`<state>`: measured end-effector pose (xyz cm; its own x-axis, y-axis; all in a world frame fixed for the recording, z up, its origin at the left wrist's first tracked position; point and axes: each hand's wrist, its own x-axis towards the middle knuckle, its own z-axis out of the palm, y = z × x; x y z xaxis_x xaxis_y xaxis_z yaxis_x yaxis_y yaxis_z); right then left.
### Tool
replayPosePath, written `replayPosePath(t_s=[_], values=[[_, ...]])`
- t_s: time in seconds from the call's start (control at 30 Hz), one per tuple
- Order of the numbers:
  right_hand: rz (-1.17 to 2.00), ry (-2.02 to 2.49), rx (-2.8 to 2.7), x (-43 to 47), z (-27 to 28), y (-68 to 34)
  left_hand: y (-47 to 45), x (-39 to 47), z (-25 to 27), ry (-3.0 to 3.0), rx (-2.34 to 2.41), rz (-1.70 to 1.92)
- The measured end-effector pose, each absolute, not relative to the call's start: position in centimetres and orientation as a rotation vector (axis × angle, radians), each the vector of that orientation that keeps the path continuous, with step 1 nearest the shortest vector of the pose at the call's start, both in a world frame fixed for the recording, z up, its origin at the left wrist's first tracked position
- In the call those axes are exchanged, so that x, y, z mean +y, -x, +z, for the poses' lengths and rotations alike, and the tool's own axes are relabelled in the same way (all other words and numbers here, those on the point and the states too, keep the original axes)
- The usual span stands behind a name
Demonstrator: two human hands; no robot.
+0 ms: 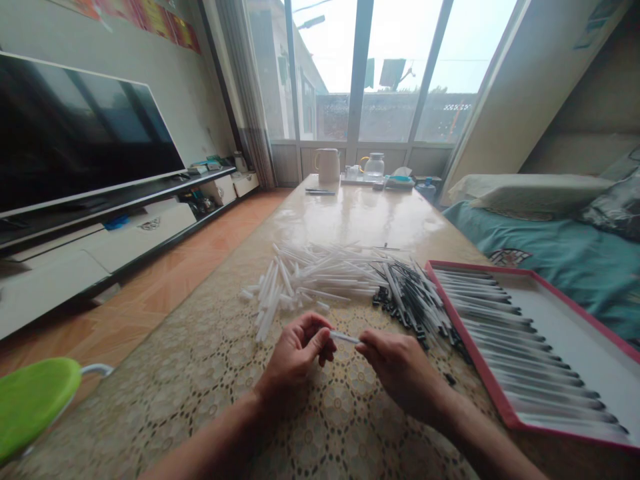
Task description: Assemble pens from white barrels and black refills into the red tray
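Observation:
Between my two hands, just above the patterned tablecloth, a slim whitish pen barrel [345, 337] slants slightly down to the right. My left hand [299, 350] pinches its left end between thumb and fingers. The fingers of my right hand [395, 360] are closed around its right end, which they hide. Beyond my hands lies a loose heap of white translucent tubes [325, 267]. To its right is a pile of thin dark refills and black caps [410, 300]. A shallow box with a red rim [480, 360] holds a row of pens with black ends [535, 353].
A beige kettle [327, 165], a glass jug [374, 167] and a tissue pack [399, 179] stand at the table's far end. At the lower left is a green stool [37, 403]. A bed with teal covers [555, 240] borders the right side.

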<state>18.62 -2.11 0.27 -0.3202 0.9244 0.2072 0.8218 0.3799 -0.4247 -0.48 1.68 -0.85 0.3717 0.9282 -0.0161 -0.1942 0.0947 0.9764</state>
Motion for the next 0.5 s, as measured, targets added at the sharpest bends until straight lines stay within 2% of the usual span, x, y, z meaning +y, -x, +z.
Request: replayPosePath(t_s=[0.17,0.27,0.5], values=[[0.774,1.423,-2.044,-1.8,0.7,-18.9,0.3,1.2,-0.4,-1.241,0.798,1.019],[0.898,1.373,-2.008,-1.6,0.6,-19.1,0.1,1.0,-0.2,-1.246,0.799,1.014],[0.507,1.444,-2.098,-1.2,2.4,-20.6,0.3,2.1,-0.5,-1.135,0.869,1.062]])
